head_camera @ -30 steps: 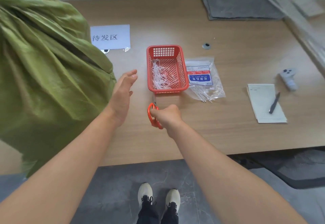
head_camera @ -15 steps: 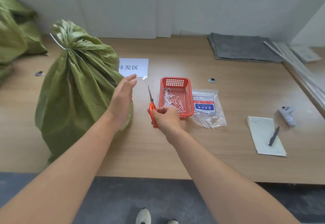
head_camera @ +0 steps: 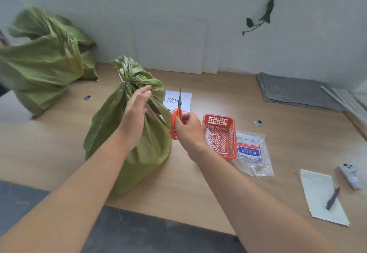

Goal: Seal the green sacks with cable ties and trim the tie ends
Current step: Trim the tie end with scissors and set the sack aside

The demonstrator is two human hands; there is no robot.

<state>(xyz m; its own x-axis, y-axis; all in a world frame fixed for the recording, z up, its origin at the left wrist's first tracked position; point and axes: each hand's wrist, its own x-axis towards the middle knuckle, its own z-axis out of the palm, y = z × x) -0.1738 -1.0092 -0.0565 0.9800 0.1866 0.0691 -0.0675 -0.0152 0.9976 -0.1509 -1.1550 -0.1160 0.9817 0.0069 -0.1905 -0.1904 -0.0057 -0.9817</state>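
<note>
Sack: a green woven plastic sack point(head_camera: 127, 137) stands upright on the pale wooden table point(head_camera: 59, 143), left of centre, with its neck bunched.
Tie: a thin white cable tie point(head_camera: 120, 77) circles the bunched neck; its loose end sticks out on the left side.
Left hand: the left hand point(head_camera: 136, 116) is flat, fingers straight and together, in front of the sack's upper slope; contact with the fabric cannot be told.
Right hand: the right hand point(head_camera: 187, 128) grips the orange-handled scissors point(head_camera: 177, 116) by the handles just right of the sack, blades together and pointing up.
Basket: a red plastic mesh basket point(head_camera: 218, 120) beside the right hand holds white tie offcuts.
Packet: a clear bag of white cable ties point(head_camera: 252, 153) lies touching the basket's right side.
Behind: a white paper sign with printed characters point(head_camera: 185, 99) lies past the scissors; more green sacks point(head_camera: 43, 62) are piled at far left.
Right edge: a notepad point(head_camera: 317, 211) with a dark pen point(head_camera: 332, 198) on it, and a grey controller point(head_camera: 350, 175) nearby.
</note>
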